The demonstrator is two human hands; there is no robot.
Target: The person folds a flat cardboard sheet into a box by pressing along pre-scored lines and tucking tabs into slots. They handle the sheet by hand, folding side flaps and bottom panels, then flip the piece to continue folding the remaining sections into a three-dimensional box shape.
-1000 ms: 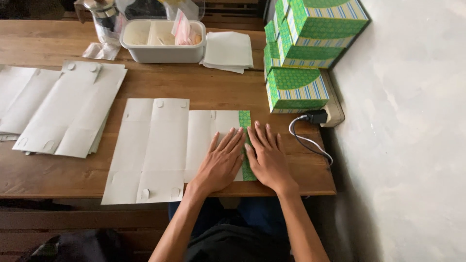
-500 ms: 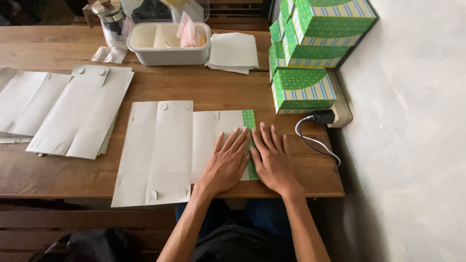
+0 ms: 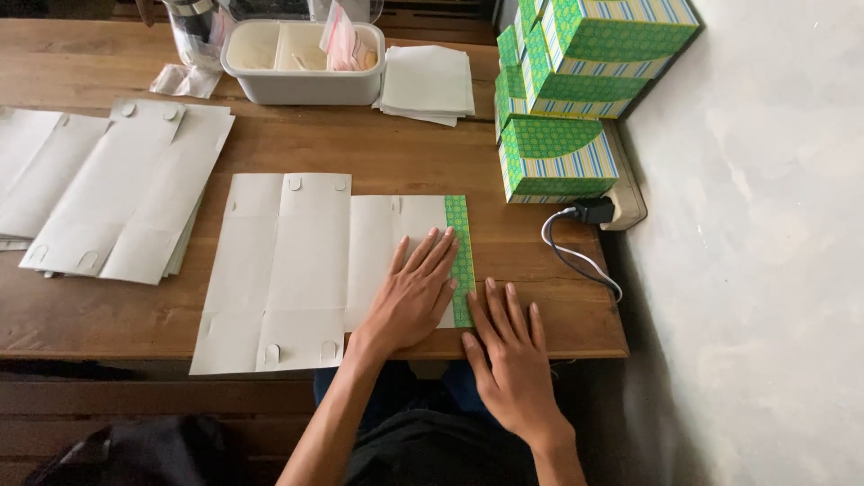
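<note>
A flat white cardboard box blank (image 3: 297,270) with a green patterned edge strip lies unfolded on the brown wooden table (image 3: 378,153). The left hand (image 3: 414,292) presses flat on its right panel, fingers spread, gripping nothing. The right hand (image 3: 511,355) rests open beside the strip at the table edge, holding nothing

Bare worktop (image 3: 360,148) lies open between the flat card (image 3: 297,270) and the tray (image 3: 301,85); to the right, stacked boxes (image 3: 562,108), a plug (image 3: 594,211) and its cable (image 3: 576,261) crowd the wall, and card piles (image 3: 117,193) fill the left
</note>
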